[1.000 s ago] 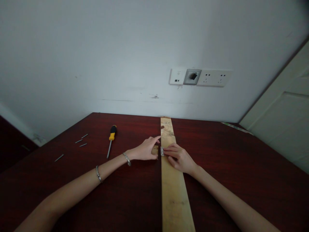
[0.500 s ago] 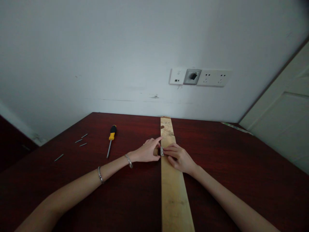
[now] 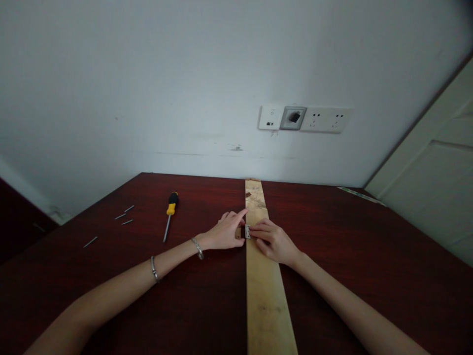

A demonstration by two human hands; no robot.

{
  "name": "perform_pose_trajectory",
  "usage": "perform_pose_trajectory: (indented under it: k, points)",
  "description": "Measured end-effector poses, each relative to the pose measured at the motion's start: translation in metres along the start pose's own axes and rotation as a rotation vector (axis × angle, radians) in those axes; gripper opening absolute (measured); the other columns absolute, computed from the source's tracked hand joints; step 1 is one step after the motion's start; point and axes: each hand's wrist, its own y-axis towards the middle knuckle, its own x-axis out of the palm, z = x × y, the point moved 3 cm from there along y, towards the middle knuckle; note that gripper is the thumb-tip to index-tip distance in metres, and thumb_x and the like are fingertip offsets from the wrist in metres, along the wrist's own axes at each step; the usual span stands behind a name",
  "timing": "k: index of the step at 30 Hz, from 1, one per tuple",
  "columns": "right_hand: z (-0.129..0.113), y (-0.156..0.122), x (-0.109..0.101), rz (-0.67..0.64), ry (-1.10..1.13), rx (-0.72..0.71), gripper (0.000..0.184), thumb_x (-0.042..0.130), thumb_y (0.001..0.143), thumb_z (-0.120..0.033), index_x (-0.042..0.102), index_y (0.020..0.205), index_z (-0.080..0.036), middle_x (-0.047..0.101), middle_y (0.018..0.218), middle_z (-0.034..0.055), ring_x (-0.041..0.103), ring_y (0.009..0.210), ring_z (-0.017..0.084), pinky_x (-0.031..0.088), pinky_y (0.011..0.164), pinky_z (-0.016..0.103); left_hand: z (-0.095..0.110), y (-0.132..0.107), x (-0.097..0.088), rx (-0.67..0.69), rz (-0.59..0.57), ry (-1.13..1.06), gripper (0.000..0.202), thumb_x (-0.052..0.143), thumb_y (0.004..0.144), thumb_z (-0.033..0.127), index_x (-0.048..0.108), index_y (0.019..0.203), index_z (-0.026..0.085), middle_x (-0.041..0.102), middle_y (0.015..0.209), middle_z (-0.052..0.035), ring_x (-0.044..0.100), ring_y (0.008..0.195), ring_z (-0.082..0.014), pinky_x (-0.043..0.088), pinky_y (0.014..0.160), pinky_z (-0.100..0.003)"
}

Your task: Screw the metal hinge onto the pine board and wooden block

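Note:
A long pale wooden plank (image 3: pixel 268 301) lies lengthwise on the dark red table (image 3: pixel 354 256). A small metal hinge (image 3: pixel 246 231) sits at the plank's left edge. My right hand (image 3: pixel 275 240) rests on the plank, its fingers pressed flat on the hinge. My left hand (image 3: pixel 225 230) lies beside the plank on the table; its thumb and fingers pinch the hinge's outer leaf, and the forefinger points at the plank's edge.
A yellow and black screwdriver (image 3: pixel 169 213) lies to the left on the table. Several loose screws (image 3: pixel 124 216) are scattered further left. Wall sockets (image 3: pixel 306 119) sit above the table's far edge, and a door (image 3: pixel 428 177) stands at the right.
My left hand has slid slightly right and closed on the hinge's outer leaf, hiding the small wooden piece seen under it earlier. My right hand has stayed in place.

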Motion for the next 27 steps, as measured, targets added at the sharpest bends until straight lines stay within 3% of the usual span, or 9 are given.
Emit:
perform_pose_trajectory:
  k: [4, 11, 19, 22, 27]
  points:
    - [-0.001, 0.001, -0.001, -0.01, -0.01, -0.015, 0.029, 0.052, 0.079, -0.006, 0.071, 0.099, -0.017, 0.072, 0.1, 0.0084, 0.06, 0.094, 0.023, 0.056, 0.079, 0.04, 0.001, -0.001, 0.001, -0.029, -0.001, -0.003, 0.091, 0.065, 0.068, 0.024, 0.017, 0.146, 0.02, 0.057, 0.112, -0.0094, 0.046, 0.109, -0.0285, 0.034, 0.098, -0.047]
    - [-0.003, 0.003, -0.002, -0.027, -0.02, -0.033, 0.029, 0.05, 0.08, -0.007, 0.071, 0.097, -0.019, 0.07, 0.101, 0.0083, 0.059, 0.098, 0.023, 0.055, 0.082, 0.041, 0.005, -0.002, 0.0, -0.08, 0.01, -0.005, 0.083, 0.065, 0.068, 0.024, 0.027, 0.141, 0.022, 0.053, 0.112, -0.0108, 0.048, 0.105, -0.0301, 0.04, 0.089, -0.048]
    - [-0.001, 0.002, -0.001, -0.027, 0.004, -0.027, 0.028, 0.051, 0.079, -0.005, 0.071, 0.096, -0.016, 0.071, 0.099, 0.0089, 0.06, 0.096, 0.023, 0.055, 0.083, 0.04, 0.012, -0.004, -0.003, -0.006, 0.019, 0.055, 0.078, 0.06, 0.068, 0.02, 0.028, 0.139, 0.017, 0.052, 0.112, -0.0119, 0.046, 0.106, -0.0295, 0.041, 0.091, -0.047]
    - [-0.002, 0.003, -0.001, -0.023, 0.008, -0.025, 0.028, 0.05, 0.08, -0.006, 0.071, 0.096, -0.017, 0.071, 0.1, 0.009, 0.061, 0.096, 0.023, 0.055, 0.083, 0.041, 0.014, -0.004, -0.004, 0.026, 0.026, 0.112, 0.078, 0.059, 0.068, 0.018, 0.027, 0.139, 0.016, 0.052, 0.114, -0.0124, 0.046, 0.108, -0.0296, 0.036, 0.098, -0.05]
    - [-0.001, 0.002, -0.001, -0.022, 0.024, -0.006, 0.029, 0.05, 0.081, -0.007, 0.07, 0.098, -0.017, 0.072, 0.1, 0.0087, 0.062, 0.097, 0.023, 0.055, 0.083, 0.041, 0.016, -0.004, -0.005, 0.069, -0.022, 0.156, 0.083, 0.057, 0.071, 0.021, 0.015, 0.142, 0.018, 0.052, 0.121, -0.013, 0.047, 0.116, -0.0289, 0.017, 0.11, -0.057]
